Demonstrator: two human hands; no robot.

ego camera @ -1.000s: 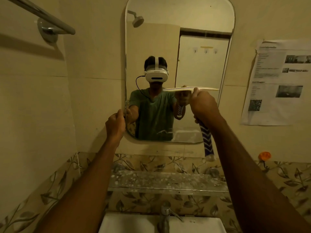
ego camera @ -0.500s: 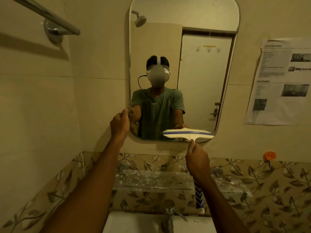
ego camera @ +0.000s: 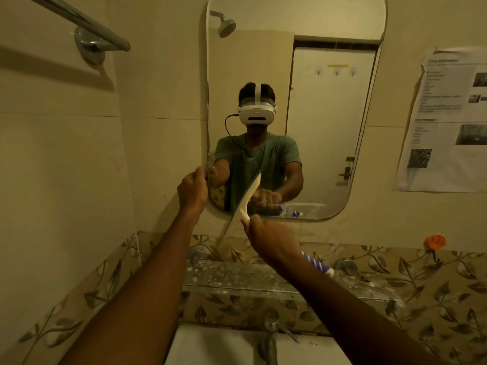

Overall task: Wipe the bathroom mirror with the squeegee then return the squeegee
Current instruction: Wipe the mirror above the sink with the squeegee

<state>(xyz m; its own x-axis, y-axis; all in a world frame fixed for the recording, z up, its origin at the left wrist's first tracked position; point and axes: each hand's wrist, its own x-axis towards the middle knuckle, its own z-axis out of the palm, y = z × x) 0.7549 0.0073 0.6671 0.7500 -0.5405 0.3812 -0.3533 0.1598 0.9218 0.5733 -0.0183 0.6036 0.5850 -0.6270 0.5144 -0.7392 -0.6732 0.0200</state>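
A tall rounded mirror (ego camera: 329, 127) hangs on the beige wall above the sink. My left hand (ego camera: 191, 192) grips its lower left edge. My right hand (ego camera: 271, 239) is closed on the squeegee (ego camera: 245, 204), whose cream blade stands tilted, almost on end, in front of the mirror's lower left part. The blue-and-white striped handle end (ego camera: 317, 266) sticks out below my wrist. I cannot tell whether the blade touches the glass.
A spotted glass shelf (ego camera: 237, 280) runs below the mirror, with a white sink (ego camera: 210, 346) and chrome tap (ego camera: 270, 335) under it. A towel bar (ego camera: 87, 25) is at upper left. Printed paper (ego camera: 448, 122) and an orange hook (ego camera: 434, 241) are on the right wall.
My right hand first drew the squeegee down the mirror to its bottom edge, then shifted left and turned the blade from level to nearly upright. My left hand stayed on the mirror edge.
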